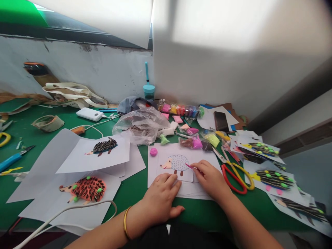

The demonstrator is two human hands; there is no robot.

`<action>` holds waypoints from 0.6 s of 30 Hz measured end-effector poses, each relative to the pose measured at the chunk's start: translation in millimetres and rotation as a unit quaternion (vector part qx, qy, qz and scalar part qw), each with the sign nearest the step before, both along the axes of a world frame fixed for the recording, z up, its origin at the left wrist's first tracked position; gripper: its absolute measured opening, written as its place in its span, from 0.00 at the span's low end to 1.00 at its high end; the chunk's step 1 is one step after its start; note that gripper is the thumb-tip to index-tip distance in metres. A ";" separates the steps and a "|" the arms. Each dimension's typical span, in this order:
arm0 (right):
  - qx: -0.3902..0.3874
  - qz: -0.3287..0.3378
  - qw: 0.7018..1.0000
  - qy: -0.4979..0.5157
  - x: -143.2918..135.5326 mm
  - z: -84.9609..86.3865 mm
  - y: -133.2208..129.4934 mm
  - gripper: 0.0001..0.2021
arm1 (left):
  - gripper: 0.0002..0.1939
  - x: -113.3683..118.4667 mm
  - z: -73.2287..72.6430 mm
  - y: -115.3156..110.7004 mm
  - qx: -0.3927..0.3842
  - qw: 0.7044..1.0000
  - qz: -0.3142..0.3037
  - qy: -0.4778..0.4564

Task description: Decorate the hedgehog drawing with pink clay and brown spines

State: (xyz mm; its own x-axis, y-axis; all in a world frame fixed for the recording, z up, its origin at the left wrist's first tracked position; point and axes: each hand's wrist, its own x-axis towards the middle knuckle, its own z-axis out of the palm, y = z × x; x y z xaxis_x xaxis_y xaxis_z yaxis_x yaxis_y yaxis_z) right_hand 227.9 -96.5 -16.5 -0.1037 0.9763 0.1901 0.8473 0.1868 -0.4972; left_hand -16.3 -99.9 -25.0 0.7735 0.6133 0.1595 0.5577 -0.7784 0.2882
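Between my hands lies a white sheet (153, 173) bearing a hedgehog picture (179, 162), with a pale body covered in small curved marks, a peach face and brown legs. My left hand (160, 197) rests with fingers stretched out on the paper's lower edge, just below the hedgehog. A thin pink-purple pointed tool (189, 166) is pinched in my right hand (211, 178). Its tip is at the right edge of the hedgehog's body; whether it touches I cannot tell. A pink clay ball (153, 152) sits at the sheet's upper left.
Red-and-yellow scissors (236, 176) lie right of my right hand. Finished hedgehog pictures (275, 178) are stacked farther right; others (85, 189) lie left. Behind are a clear plastic bag (140, 124) and bagged clay (190, 141). A white cable (64, 209) crosses the left front.
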 end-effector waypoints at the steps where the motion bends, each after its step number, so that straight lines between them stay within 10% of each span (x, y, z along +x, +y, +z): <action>1: -0.003 -0.005 1.000 -0.008 0.9 -2.4 -1.8 0.12 | 0.38 0.2 -0.3 0.0 -0.001 1.000 -0.001 -0.001; 9: 0.085 -0.104 0.978 -0.161 20.3 -16.8 -0.5 0.19 | 0.41 -0.1 -7.4 0.2 0.018 1.000 -0.013 -0.019; 18: 0.123 0.072 0.983 -0.118 -22.0 -4.2 -18.5 0.14 | 0.41 1.4 -6.1 -1.6 0.010 1.000 -0.010 -0.021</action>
State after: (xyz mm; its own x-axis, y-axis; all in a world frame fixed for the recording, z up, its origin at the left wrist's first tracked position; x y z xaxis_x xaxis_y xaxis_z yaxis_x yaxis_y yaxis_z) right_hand 205.9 -115.0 -20.7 -0.3078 0.8756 0.3723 0.8893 0.4039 -0.2147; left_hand -14.9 -101.5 -31.0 0.7776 0.5946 0.2044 0.5301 -0.7948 0.2953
